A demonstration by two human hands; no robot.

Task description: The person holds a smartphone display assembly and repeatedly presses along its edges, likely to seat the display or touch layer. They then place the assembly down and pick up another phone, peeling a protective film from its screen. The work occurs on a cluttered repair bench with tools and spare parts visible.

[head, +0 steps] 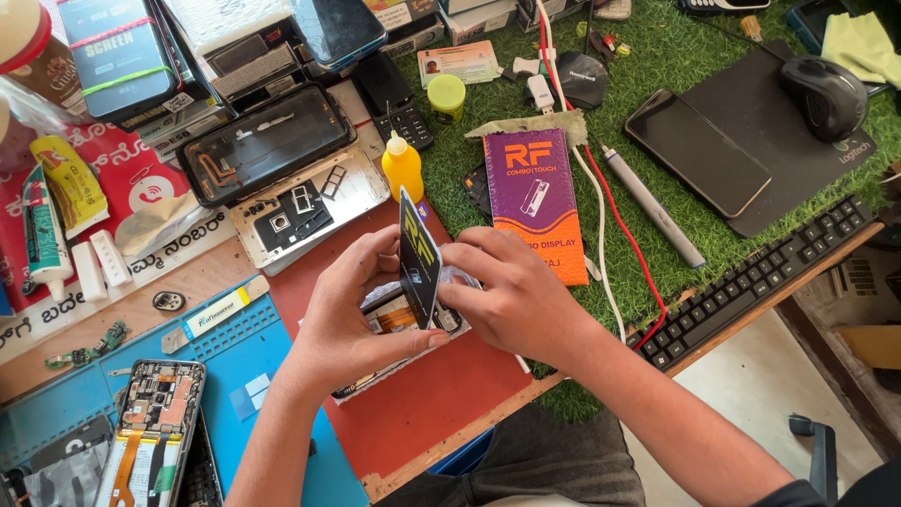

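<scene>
Red mat (413,413) on cluttered wooden bench; both hands' fingers (375,258) grip a dark card (419,255).

Both forearms are bare from wrist to elbow, with no watch, band or ring showing on the left hand (352,314) or the right hand (511,296). At the near right corner a strip of dark sleeve covers the right upper arm. At the near edge, between the two arms, the lap shows dark grey cloth with a slightly rough weave.
</scene>
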